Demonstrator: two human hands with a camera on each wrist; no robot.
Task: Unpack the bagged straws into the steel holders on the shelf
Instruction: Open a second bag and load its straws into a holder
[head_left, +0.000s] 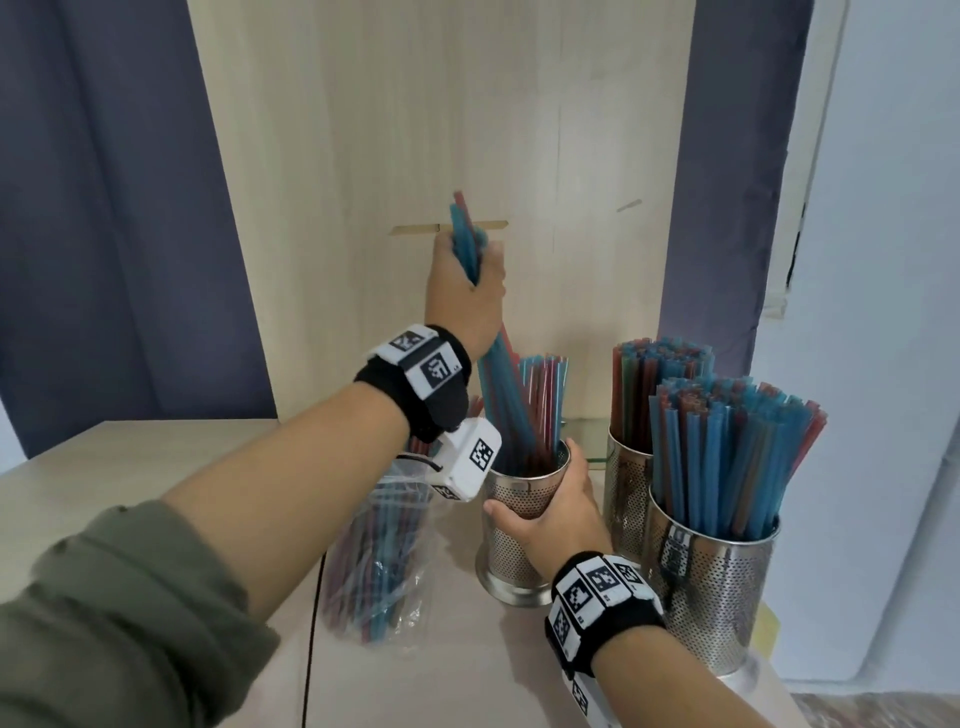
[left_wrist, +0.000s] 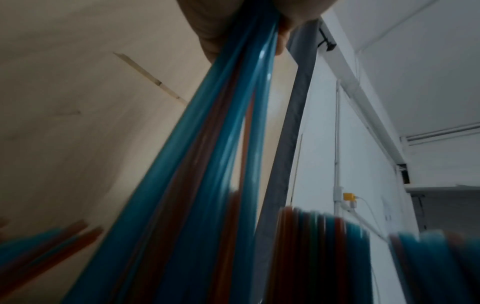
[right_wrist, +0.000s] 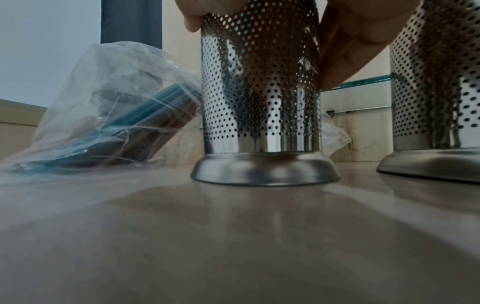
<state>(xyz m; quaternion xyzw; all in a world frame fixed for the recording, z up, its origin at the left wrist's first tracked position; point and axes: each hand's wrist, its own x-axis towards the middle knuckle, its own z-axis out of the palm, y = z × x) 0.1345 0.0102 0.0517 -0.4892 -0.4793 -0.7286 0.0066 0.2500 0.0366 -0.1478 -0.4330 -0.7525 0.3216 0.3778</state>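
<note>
Far left on the wooden shelf (head_left: 156, 467): clear plastic bag (head_left: 379, 561) lying with blue and red straws inside. Next, left hand (head_left: 465, 291) raised, fingers clenched round a bundle of straws (head_left: 498, 374), lower ends dipping into the perforated steel holder (head_left: 511, 540). Right hand (head_left: 558, 512) grasping that holder's upper wall. Rightmost, two full holders (head_left: 711, 587) standing close together
</note>
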